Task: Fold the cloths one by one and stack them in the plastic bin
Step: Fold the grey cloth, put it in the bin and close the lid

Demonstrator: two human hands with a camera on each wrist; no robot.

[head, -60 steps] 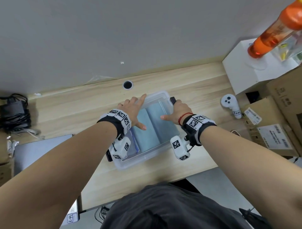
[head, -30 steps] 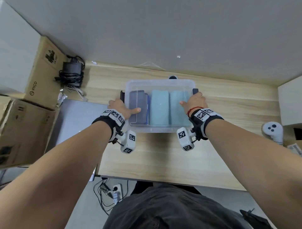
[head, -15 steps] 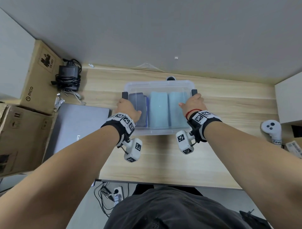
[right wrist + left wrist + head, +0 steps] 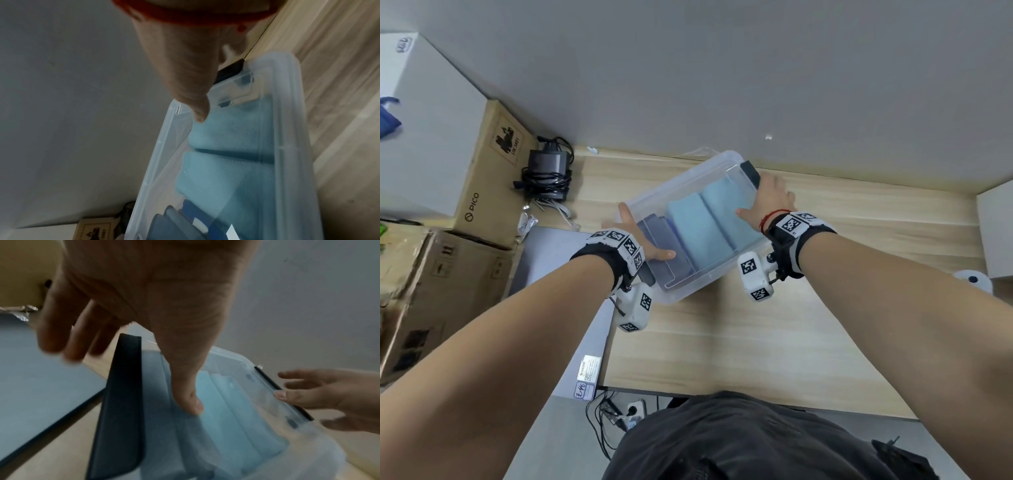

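Observation:
A clear plastic bin (image 4: 683,177) sits skewed on the wooden desk (image 4: 756,342), its right end toward the wall. Inside lie two folded light blue cloths (image 4: 698,233) and folded dark grey-blue cloths (image 4: 664,250) at the left end. My left hand (image 4: 640,240) grips the left end, thumb inside the wall (image 4: 185,386), fingers outside the black handle (image 4: 121,402). My right hand (image 4: 767,198) grips the right end by its black handle, thumb (image 4: 191,81) over the rim above a blue cloth (image 4: 226,133).
A grey laptop (image 4: 544,260) lies just left of the bin. Cardboard boxes (image 4: 489,178) and a charger with tangled cables (image 4: 548,171) stand at the far left. A white controller (image 4: 972,279) and a white box (image 4: 996,233) are at the right. The wall runs close behind.
The bin has swung from square with the desk edge to a diagonal: its right end went back toward the wall, its left end came nearer. Both hands stayed on its ends.

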